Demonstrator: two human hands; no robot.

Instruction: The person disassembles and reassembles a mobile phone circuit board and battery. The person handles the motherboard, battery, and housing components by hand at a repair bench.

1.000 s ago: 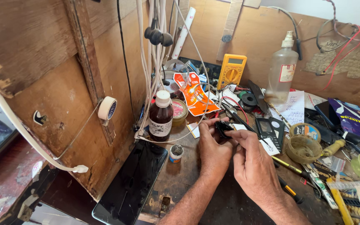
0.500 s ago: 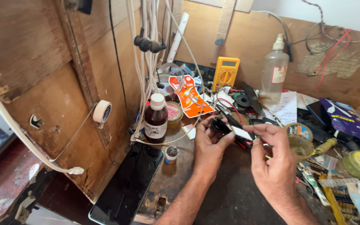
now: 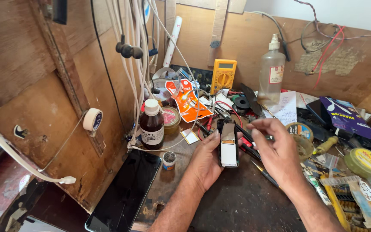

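Left hand [image 3: 206,161] grips a small black phone [image 3: 228,144] with a pale inner panel, fingers curled behind it, thumb along its left edge. Right hand [image 3: 275,150] hovers just right of the phone, fingers loosely bent, holding nothing. The phone is held above the workbench [image 3: 237,202] centre, near the brown bottle [image 3: 152,125] and yellow meter [image 3: 223,76].

The left hand [image 3: 206,161] hides the small device's [image 3: 228,144] left edge; both forearms are cut off below.

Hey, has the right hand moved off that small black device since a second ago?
Yes. The right hand has drawn back rightward toward the tape rolls, while the left hand holds the device alone.
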